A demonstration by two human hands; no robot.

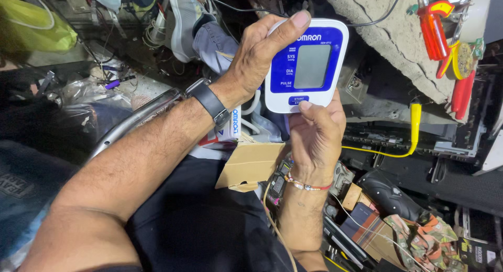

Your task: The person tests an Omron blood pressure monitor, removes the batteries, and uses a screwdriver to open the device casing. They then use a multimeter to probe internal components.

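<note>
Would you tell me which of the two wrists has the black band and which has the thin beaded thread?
The left hand, gripping the blood pressure monitor from the side, wears the black wristband. The right hand, thumb at the monitor's lower button, wears the red beaded thread.
</note>
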